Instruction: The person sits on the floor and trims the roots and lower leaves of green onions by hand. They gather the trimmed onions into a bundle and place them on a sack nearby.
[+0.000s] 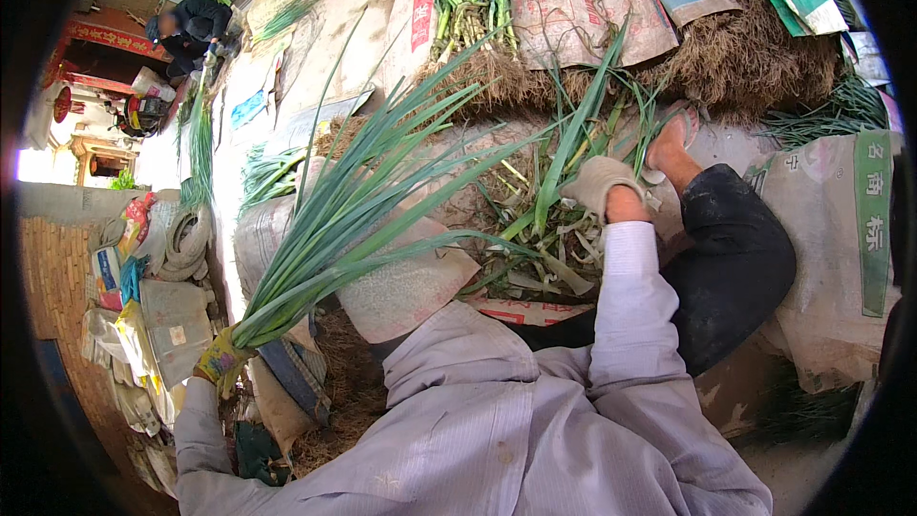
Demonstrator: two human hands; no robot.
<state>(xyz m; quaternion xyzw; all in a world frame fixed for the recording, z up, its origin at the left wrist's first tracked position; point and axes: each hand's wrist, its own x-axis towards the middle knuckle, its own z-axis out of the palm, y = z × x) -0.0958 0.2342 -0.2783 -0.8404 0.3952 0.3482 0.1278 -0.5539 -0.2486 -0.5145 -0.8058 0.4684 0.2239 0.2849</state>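
Note:
My left hand [223,360], in a yellow patterned glove, grips a large bunch of green onions [358,215] near its lower end. The long leaves fan up and to the right, across the middle of the view. The lower end of the bunch is hidden by the glove. My right hand [603,186], in a whitish glove, is over a heap of stripped leaves and peelings [566,251] on the ground. A broad green leaf [555,183] lies against its fingertips; whether the fingers hold it is unclear.
Root-on green onions [476,21] lie along the top under woven sacks [580,0]. A large sack [817,244] stands by my bent leg at the right. Old tyres [185,244] and bags lie at the left. Another person [193,29] crouches at the upper left, holding green onions [203,129].

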